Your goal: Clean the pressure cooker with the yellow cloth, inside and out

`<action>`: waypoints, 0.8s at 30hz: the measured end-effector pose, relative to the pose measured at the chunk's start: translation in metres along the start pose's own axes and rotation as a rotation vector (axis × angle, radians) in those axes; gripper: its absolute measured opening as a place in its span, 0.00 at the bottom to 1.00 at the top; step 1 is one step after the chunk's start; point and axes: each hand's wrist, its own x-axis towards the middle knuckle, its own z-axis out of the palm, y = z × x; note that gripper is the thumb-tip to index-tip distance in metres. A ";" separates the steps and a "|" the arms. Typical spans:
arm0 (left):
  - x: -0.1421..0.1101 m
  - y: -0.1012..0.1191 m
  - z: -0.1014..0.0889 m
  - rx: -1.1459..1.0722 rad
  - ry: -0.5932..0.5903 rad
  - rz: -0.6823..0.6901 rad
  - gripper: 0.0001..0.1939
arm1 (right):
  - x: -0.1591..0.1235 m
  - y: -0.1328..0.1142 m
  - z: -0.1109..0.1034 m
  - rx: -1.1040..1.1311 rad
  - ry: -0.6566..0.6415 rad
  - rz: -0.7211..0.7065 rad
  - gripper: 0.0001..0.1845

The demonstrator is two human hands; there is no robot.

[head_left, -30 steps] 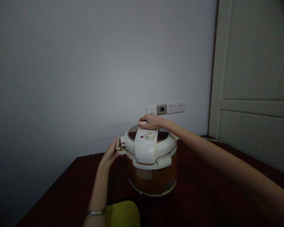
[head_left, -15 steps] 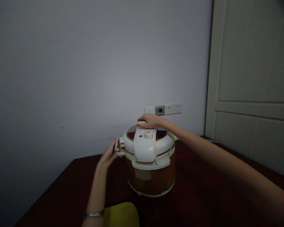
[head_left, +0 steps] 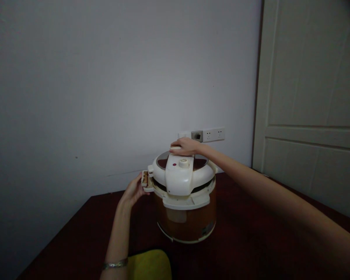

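Observation:
An electric pressure cooker (head_left: 186, 223) with a brown body and cream rim stands on the dark red table. Its white lid (head_left: 179, 177), with a round knob and a small red dot on top, sits slightly raised at the front, where a dark gap shows above the rim. My right hand (head_left: 186, 146) is closed over the lid's handle at the far side. At the cooker's left, my left hand (head_left: 134, 190) grips the side handle (head_left: 146, 182); some of its fingers are hidden behind and under it. A bracelet circles my left wrist.
A yellow cloth-like item (head_left: 150, 265) with a dark edge lies at the table's (head_left: 84, 229) front. Behind the cooker, wall sockets (head_left: 214, 134) are set in the pale wall. A white panelled door (head_left: 312, 97) stands at the right.
The lid has risen a little in my right hand, widening the gap at the front rim. My left hand stays on the side handle, and the cooker body has not moved.

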 end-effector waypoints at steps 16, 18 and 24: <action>0.001 0.003 -0.001 0.048 -0.049 -0.009 0.19 | -0.018 0.044 -0.080 -0.011 0.087 0.148 0.25; 0.000 0.003 0.002 0.058 -0.032 -0.006 0.19 | -0.027 0.058 -0.090 -0.022 0.098 0.200 0.25; 0.002 0.003 0.005 0.065 0.020 0.008 0.21 | -0.068 0.105 -0.107 -0.121 0.102 0.363 0.25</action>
